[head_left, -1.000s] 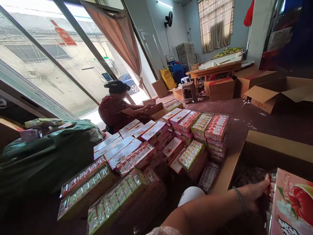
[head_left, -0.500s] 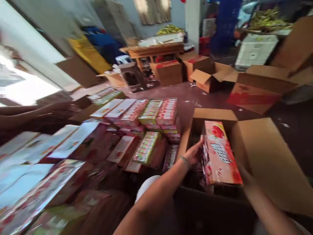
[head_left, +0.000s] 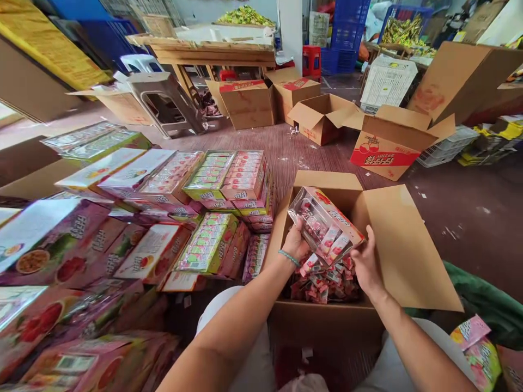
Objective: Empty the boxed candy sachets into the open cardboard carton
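A pink display box with a clear window is tilted above an open carton. A couple of small sachets show through its window, near the right end. My left hand, with a beaded bracelet on the wrist, is closed around its lower left side. At the lower right corner, my right hand grips it with thumb and fingers. Beneath the box, many loose red and pink sachets lie in the carton, which stands between my knees.
Stacked display boxes in pink, green and purple crowd the left side. Other open cartons, a grey stool and a wooden table stand farther back. A white crate leans at the right rear.
The display box has turned from showing its printed pink face to showing its clear window, and tilted over. My right hand has come into sight at its right corner. The view has shifted rightward.
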Available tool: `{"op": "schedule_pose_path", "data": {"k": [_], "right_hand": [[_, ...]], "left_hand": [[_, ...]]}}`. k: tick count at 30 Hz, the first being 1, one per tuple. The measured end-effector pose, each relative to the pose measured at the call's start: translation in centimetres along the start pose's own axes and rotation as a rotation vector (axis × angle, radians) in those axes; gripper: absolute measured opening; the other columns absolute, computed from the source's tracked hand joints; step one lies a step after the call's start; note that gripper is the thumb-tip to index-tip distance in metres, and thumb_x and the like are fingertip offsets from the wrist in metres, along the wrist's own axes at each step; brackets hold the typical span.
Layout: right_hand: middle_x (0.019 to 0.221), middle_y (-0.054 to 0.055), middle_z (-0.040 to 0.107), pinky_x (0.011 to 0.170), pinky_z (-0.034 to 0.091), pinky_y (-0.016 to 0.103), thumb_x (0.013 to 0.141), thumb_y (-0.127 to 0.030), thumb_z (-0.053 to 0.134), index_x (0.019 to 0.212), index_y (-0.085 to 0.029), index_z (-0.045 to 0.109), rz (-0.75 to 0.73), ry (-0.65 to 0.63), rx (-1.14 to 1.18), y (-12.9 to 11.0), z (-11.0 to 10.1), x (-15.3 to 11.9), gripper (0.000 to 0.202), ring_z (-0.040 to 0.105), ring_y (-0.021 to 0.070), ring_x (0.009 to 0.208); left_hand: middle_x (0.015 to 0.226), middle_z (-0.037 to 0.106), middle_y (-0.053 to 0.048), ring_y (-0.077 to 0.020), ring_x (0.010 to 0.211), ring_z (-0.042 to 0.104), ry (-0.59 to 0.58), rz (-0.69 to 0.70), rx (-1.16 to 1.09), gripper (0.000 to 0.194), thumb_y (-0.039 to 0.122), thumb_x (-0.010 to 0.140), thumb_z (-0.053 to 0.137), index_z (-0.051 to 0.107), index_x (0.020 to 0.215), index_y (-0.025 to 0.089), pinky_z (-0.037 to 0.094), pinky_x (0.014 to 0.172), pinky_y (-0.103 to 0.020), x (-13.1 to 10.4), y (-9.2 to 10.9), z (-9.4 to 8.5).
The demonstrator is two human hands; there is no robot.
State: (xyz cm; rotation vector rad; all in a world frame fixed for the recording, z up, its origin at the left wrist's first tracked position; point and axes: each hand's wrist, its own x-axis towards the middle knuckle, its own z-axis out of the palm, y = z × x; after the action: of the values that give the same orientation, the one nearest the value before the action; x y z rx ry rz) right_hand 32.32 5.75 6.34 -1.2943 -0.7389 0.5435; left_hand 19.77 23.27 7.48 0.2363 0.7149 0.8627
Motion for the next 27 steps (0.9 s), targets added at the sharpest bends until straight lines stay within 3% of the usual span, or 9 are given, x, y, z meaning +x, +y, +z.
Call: {"op": "schedule_pose_path", "data": {"k": [2, 4, 7, 10, 13, 15, 19, 24, 27], "right_hand": [[0.153, 0.020, 0.058, 0.120, 0.048, 0.055, 0.066, -0.070, 0.097, 0.170, -0.020, 0.021, -0.004, 0.102, -0.087, -0.7, -0.2, 0.0, 0.139, 0.058, 0.0385, 0.141], [0.150, 0.018, 0.060, 0.122, 0.046, 0.055, 0.069, -0.062, 0.096, 0.170, -0.021, 0.017, -0.032, 0.163, -0.087, -1.7, -0.9, 0.5, 0.134, 0.061, 0.0358, 0.137], [0.148, 0.013, 0.062, 0.124, 0.046, 0.053, 0.072, -0.058, 0.095, 0.171, -0.026, 0.011, -0.101, 0.094, -0.020, -3.3, -2.7, 1.7, 0.134, 0.063, 0.0325, 0.136], [0.144, 0.013, 0.065, 0.123, 0.047, 0.054, 0.069, -0.058, 0.097, 0.173, -0.027, 0.007, -0.073, -0.043, -0.036, -4.3, -4.4, 2.5, 0.141, 0.064, 0.0338, 0.133], [0.148, 0.016, 0.061, 0.124, 0.044, 0.057, 0.071, -0.072, 0.092, 0.173, -0.025, 0.013, -0.112, 0.004, -0.074, -4.8, -5.3, 2.9, 0.138, 0.062, 0.0372, 0.136], [0.152, 0.018, 0.057, 0.125, 0.042, 0.059, 0.070, -0.083, 0.086, 0.172, -0.025, 0.017, -0.151, 0.014, -0.098, -5.0, -5.6, 3.0, 0.137, 0.059, 0.0398, 0.139], [0.153, 0.021, 0.055, 0.124, 0.042, 0.061, 0.069, -0.087, 0.084, 0.172, -0.023, 0.020, -0.143, -0.070, -0.157, -5.0, -5.7, 3.0, 0.137, 0.058, 0.0409, 0.138], [0.137, 0.018, 0.062, 0.119, 0.047, 0.059, 0.072, -0.087, 0.079, 0.165, -0.017, 0.033, -0.106, 0.137, -0.120, -4.6, -7.2, 3.3, 0.125, 0.060, 0.0412, 0.132], [0.132, 0.014, 0.063, 0.118, 0.048, 0.058, 0.072, -0.080, 0.084, 0.159, -0.020, 0.039, -0.045, 0.175, -0.116, -4.4, -8.3, 3.1, 0.115, 0.061, 0.0381, 0.126]], "left_hand": [[0.066, 0.058, 0.002, -0.0163, 0.057, 0.059, -0.054, -0.028, 0.094, 0.026, 0.047, 0.099, 0.074, 0.066, 0.095, 0.022, 0.055, 0.065, -0.031, -0.6, -0.2, 0.5], [0.071, 0.062, -0.002, -0.0184, 0.060, 0.061, -0.076, -0.025, 0.243, 0.044, 0.064, 0.098, 0.068, 0.069, 0.100, 0.020, 0.055, 0.064, -0.032, -1.2, 0.5, 0.9], [0.077, 0.067, -0.003, -0.0202, 0.066, 0.065, -0.036, 0.116, 0.379, 0.064, 0.083, 0.095, 0.055, 0.071, 0.113, 0.023, 0.055, 0.063, -0.032, -1.6, 2.4, 1.2], [0.100, 0.078, -0.006, -0.0224, 0.085, 0.073, -0.142, 0.216, 0.429, 0.057, 0.073, 0.100, 0.057, 0.071, 0.129, 0.027, 0.058, 0.074, -0.032, -2.0, 3.1, 1.2], [0.113, 0.082, -0.009, -0.0274, 0.101, 0.075, -0.275, 0.062, 0.538, 0.054, 0.065, 0.103, 0.057, 0.073, 0.135, 0.026, 0.059, 0.084, -0.035, -2.6, 2.3, 0.8], [0.115, 0.082, -0.011, -0.0306, 0.107, 0.075, -0.289, -0.017, 0.599, 0.059, 0.068, 0.104, 0.051, 0.073, 0.137, 0.025, 0.059, 0.087, -0.038, -2.9, 1.6, 0.5], [0.117, 0.082, -0.011, -0.0320, 0.112, 0.073, -0.260, 0.057, 0.643, 0.065, 0.073, 0.105, 0.042, 0.072, 0.140, 0.026, 0.058, 0.089, -0.039, -3.3, 1.2, 0.5], [0.113, 0.082, -0.013, -0.0287, 0.102, 0.073, -0.387, -0.019, 0.691, 0.076, 0.076, 0.105, 0.032, 0.078, 0.130, 0.022, 0.054, 0.082, -0.034, -3.5, 2.6, 0.4], [0.117, 0.080, -0.015, -0.0262, 0.096, 0.072, -0.371, -0.032, 0.650, 0.076, 0.075, 0.104, 0.037, 0.076, 0.132, 0.017, 0.054, 0.083, -0.034, -3.1, 4.3, -0.4]]}}
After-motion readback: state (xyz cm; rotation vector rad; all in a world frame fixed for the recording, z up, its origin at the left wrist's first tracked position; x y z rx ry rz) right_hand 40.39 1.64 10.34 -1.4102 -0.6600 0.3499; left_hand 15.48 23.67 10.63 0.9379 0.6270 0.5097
